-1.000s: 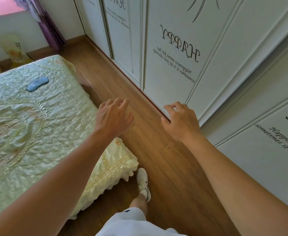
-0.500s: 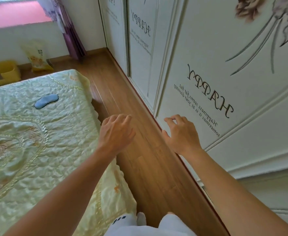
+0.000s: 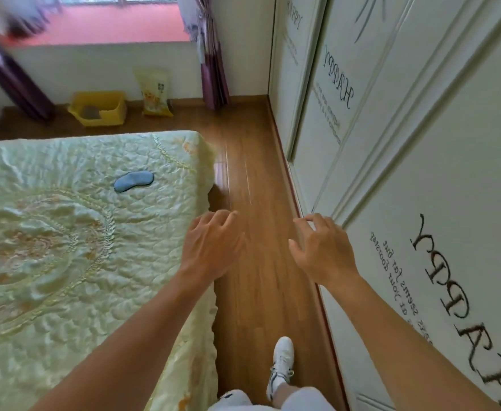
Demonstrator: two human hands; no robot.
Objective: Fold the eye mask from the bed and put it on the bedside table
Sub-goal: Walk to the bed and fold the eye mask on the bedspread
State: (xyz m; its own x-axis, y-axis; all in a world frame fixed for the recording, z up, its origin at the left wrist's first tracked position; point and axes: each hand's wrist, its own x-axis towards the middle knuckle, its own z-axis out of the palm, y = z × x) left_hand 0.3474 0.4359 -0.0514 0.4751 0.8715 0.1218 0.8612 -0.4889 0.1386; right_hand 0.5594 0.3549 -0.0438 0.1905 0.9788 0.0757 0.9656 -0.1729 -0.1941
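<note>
The blue eye mask (image 3: 133,180) lies flat and unfolded on the quilted bed (image 3: 65,232), near the far right corner of the cover, well ahead of both your hands and touched by neither. Your left hand (image 3: 210,246) is held out palm down over the bed's right edge, its fingers loosely curled and slightly spread, gripping nothing. Your right hand (image 3: 321,250) reaches forward at about the same height over the wooden floor (image 3: 258,188), close beside the white wardrobe doors (image 3: 406,173); its fingers are also spread and bent, with nothing between them. Both forearms stretch out roughly parallel, the left crossing over the quilt and the right running along the wardrobe. Below them, one white shoe (image 3: 281,366) stands on the floor between the bed and the wardrobe. Past the foot of the bed, a yellow bin (image 3: 98,109) sits on the floor against the wall under the window, with something grey inside that you cannot make out clearly. Just to its right a yellow bag (image 3: 154,93) leans upright against the wall, near the purple curtain (image 3: 210,63).
</note>
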